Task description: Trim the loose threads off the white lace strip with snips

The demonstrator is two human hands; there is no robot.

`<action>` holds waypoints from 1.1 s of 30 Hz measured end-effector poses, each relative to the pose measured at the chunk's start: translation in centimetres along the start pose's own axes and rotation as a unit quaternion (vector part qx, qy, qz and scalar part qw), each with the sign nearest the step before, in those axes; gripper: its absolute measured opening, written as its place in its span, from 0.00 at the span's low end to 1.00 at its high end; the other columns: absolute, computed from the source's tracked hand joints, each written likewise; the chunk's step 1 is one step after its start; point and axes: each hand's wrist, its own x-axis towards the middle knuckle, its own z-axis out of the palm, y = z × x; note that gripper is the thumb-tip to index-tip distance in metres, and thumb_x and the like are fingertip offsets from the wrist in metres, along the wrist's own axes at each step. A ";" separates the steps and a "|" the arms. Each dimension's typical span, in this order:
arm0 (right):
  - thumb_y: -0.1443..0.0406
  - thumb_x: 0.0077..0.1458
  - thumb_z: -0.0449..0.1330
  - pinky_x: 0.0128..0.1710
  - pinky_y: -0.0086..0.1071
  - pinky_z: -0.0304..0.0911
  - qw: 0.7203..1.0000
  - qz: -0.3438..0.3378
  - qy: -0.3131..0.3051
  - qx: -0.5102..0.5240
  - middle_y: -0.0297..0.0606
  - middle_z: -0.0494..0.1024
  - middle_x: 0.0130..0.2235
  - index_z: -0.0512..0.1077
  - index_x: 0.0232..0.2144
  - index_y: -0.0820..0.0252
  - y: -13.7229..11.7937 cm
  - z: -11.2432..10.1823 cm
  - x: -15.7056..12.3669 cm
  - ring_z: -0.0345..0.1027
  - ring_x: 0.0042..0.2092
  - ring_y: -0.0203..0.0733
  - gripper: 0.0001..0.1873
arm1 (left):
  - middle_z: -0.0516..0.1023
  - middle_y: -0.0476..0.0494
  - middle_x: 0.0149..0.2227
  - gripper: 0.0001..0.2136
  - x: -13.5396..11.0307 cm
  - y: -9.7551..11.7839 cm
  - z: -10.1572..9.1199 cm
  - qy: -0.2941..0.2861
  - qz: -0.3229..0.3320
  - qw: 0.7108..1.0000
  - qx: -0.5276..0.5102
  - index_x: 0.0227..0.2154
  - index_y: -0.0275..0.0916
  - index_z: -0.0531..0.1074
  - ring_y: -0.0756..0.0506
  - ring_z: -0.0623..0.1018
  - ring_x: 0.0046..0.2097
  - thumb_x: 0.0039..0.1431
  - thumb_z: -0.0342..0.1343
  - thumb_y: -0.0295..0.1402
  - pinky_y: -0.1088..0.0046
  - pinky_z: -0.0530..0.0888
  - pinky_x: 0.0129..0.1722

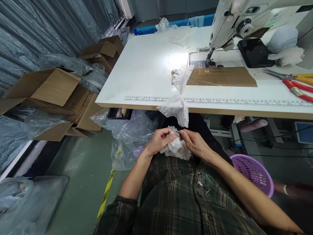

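Observation:
White lace fabric (176, 148) is bunched over my lap, below the front edge of the sewing table. My left hand (160, 141) is closed on its left side, pinching the lace between thumb and fingers. My right hand (195, 143) is closed in a pinch on a small, thin dark tool (177, 132), whose tip points at the lace near my left fingertips. Its exact kind is too small to tell. Another strip of lace (174, 107) hangs over the table edge just above my hands, running up to the tabletop.
A sewing machine (227, 29) stands on the white table (146, 68), with brown cardboard (222, 77) before it. Red-handled pliers (294, 88) and a black tray (256, 52) lie right. Cardboard boxes (56, 86) stand left, plastic bags (129, 140) beside my legs, a purple basket (253, 173) right.

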 end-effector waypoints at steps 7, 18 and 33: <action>0.52 0.65 0.43 0.29 0.30 0.52 1.000 -0.013 0.004 -0.018 0.32 0.69 0.25 0.67 0.28 0.58 -0.2 0.2 -0.5 0.60 0.27 0.36 0.22 | 0.73 0.49 0.24 0.13 -0.1 0.4 0.0 -0.001 -0.034 0.999 -0.019 0.26 0.32 0.74 0.54 0.69 0.26 0.50 0.64 0.40 0.80 0.65 0.27; 0.47 0.59 0.51 0.24 0.27 0.51 0.991 0.025 -0.089 0.098 0.28 0.62 0.25 0.63 0.32 0.57 1.2 0.7 -1.7 0.53 0.26 0.32 0.20 | 0.77 0.44 0.30 0.17 0.0 -0.6 -0.3 -0.034 -0.034 0.999 0.023 0.34 0.32 0.75 0.49 0.74 0.30 0.55 0.60 0.44 0.76 0.70 0.31; 0.46 0.47 0.62 0.22 0.28 0.51 0.970 0.040 0.184 0.151 0.27 0.60 0.18 0.69 0.26 0.61 0.6 -1.8 2.3 0.52 0.21 0.31 0.23 | 0.71 0.35 0.51 0.25 1.2 -3.8 -2.8 0.048 0.178 0.940 0.286 0.48 0.38 0.73 0.39 0.71 0.53 0.54 0.59 0.51 0.59 0.67 0.55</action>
